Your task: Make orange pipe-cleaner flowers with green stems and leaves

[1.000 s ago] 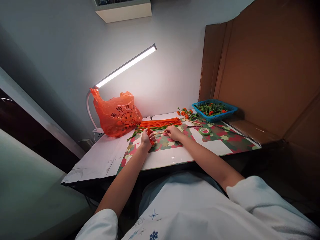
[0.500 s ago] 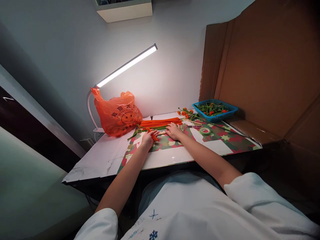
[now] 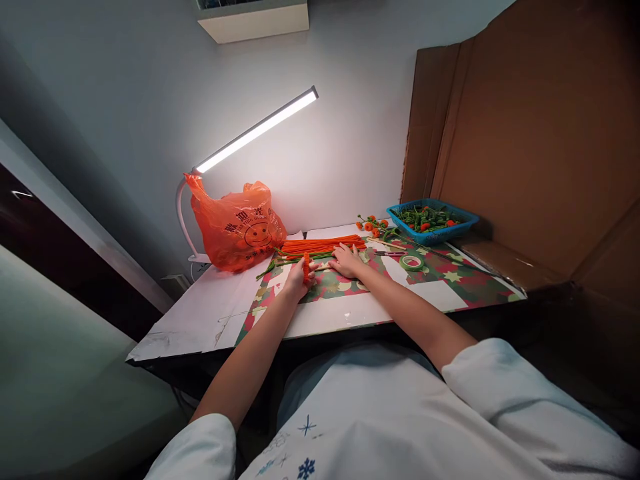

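At a table lit by a lamp, a person works with 2 bare hands. The left hand pinches an upright orange fuzzy piece. The right hand, fingers spread, is near it, at the end of a pale stick between the 2 hands; its contact is unclear. Orange strands lie behind; green tape lies right.

Carrier bag — thin, glossy plastic.
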Available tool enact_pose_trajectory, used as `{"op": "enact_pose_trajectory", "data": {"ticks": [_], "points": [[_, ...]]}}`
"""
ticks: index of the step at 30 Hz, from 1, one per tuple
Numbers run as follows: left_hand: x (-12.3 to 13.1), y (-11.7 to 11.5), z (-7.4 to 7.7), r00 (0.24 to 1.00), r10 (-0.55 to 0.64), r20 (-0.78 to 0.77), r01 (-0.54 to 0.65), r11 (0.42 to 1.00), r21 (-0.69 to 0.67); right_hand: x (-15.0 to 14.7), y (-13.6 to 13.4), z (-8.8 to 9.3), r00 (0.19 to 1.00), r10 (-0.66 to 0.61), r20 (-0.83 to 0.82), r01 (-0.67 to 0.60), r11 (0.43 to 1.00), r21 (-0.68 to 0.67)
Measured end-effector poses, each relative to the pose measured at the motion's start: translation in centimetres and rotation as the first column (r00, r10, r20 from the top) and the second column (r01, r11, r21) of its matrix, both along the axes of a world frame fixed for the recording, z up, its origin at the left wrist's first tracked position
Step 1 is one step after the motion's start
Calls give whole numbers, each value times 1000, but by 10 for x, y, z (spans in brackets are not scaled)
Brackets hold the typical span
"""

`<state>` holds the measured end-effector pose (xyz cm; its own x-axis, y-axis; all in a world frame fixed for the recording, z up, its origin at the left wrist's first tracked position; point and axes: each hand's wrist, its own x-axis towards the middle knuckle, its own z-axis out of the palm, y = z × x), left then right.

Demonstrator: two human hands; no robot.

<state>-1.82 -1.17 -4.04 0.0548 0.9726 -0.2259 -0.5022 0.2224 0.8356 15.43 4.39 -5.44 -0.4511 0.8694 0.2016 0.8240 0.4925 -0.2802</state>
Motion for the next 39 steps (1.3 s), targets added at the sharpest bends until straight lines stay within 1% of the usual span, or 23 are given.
{"op": "enact_pose_trajectory", "data": {"ticks": [2,7,11,13,17,21,25,27,30,32,34,36,39], "points": [[2,-1,2,1000,27,-15,-27,999,-17,0,1,-1,1000,-6,0,6,1000,12],[6,-5,7,995,91,-41,-93,995,-41,0,3,-4,1000,-14,-20,16,995,103],[4,-5,6,997,71,3,-71,997,-36,2,5,-6,1000,11,-18,-7,986,167],[3,-6,6,997,66,42,-65,998,-27,2,6,-7,999,15,-43,-8,986,167],[5,-8,9,994,88,68,-86,996,-27,4,3,-5,993,5,-120,8,993,114],[6,-9,12,993,80,83,-76,996,-55,4,1,-2,995,-3,-98,13,994,109],[5,-5,10,986,132,100,-128,991,-44,3,1,-1,998,-3,-57,9,993,114],[5,-4,8,986,137,91,-135,990,-27,3,1,-2,998,-2,-62,11,989,145],[4,-3,7,990,128,52,-129,992,1,3,3,-5,989,-23,-145,54,975,214],[4,-2,5,989,144,23,-144,990,8,4,5,-7,967,-30,-254,91,969,230],[3,-2,4,988,154,14,-154,988,10,4,7,-10,921,-37,-388,130,968,217],[3,-1,4,990,141,16,-142,990,11,5,11,-11,857,-62,-512,181,966,187],[3,-1,4,992,123,14,-123,992,20,7,15,-11,780,-114,-615,253,957,144]]}}
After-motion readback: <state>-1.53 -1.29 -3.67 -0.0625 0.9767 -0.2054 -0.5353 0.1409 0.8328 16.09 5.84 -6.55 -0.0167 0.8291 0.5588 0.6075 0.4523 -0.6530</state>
